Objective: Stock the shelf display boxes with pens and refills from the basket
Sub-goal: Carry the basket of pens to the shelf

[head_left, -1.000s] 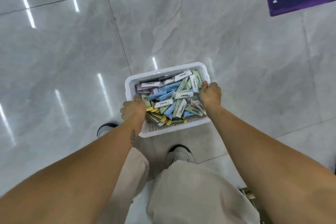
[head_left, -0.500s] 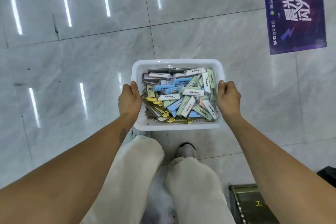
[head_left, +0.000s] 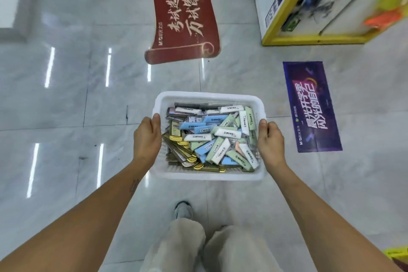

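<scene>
You are showing two bare forearms with no sleeves reaching them, and your left hand (head_left: 147, 139) and right hand (head_left: 271, 142) are wearing no gloves, rings or watch that can be made out. Your left forearm is carrying a small dark tattoo (head_left: 134, 186) on its inner side, just below the wrist, too small to read. You are wearing loose, wide-legged trousers (head_left: 209, 249) in a pale cream cloth, and one light grey-white shoe (head_left: 182, 210) with a darker toe is peeking out beyond the left trouser leg
</scene>
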Available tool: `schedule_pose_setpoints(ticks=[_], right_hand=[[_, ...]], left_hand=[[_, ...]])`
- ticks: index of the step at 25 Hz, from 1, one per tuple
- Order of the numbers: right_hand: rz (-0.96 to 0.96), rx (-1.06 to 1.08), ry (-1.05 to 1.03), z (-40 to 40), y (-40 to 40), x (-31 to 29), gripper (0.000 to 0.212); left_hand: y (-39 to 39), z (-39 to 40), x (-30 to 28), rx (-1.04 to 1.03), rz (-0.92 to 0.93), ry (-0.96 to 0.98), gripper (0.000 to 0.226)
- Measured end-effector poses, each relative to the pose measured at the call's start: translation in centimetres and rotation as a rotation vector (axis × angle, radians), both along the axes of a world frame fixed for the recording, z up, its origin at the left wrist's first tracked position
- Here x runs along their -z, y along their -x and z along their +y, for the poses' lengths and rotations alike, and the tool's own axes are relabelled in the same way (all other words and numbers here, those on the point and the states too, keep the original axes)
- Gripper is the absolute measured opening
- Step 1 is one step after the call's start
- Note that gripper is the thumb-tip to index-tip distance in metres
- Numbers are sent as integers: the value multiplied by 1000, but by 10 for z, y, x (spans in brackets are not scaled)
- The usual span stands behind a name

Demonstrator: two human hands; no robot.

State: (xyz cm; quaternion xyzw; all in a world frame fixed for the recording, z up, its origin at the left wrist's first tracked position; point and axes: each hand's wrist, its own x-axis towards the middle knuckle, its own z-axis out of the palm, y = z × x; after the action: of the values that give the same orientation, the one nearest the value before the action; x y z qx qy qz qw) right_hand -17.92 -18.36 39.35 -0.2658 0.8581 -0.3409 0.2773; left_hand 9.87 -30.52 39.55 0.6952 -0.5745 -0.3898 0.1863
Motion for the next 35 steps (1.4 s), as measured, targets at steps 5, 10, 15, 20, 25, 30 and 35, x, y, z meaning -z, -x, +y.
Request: schedule_pose_setpoints(ticks=[5,10,15,20,25,30,35], right_hand=[[78,-34,60,-117,22,-68,39],[64,-52,124,-255,71,-95,41],[51,-89,116,-396,116,-119,44],[53,-90,124,-555,148,-144,43],[65,-9,114,-747,172,-148,43],[58,85,145,-911,209,-168,43],[58,151,167,-1086,275,-174,42]], left_hand=[[21,-111,-61,-45,48,69,49],[68,-249,-99,-77,111,120,43],[110,-382,-128,-125,111,96,48],[139,-540,-141,-135,138,88,52],[169,-753,-138,-67,142,126,55],[221,-947,-159,34,169,163,51],[298,-1137,-168,102,189,157,48]])
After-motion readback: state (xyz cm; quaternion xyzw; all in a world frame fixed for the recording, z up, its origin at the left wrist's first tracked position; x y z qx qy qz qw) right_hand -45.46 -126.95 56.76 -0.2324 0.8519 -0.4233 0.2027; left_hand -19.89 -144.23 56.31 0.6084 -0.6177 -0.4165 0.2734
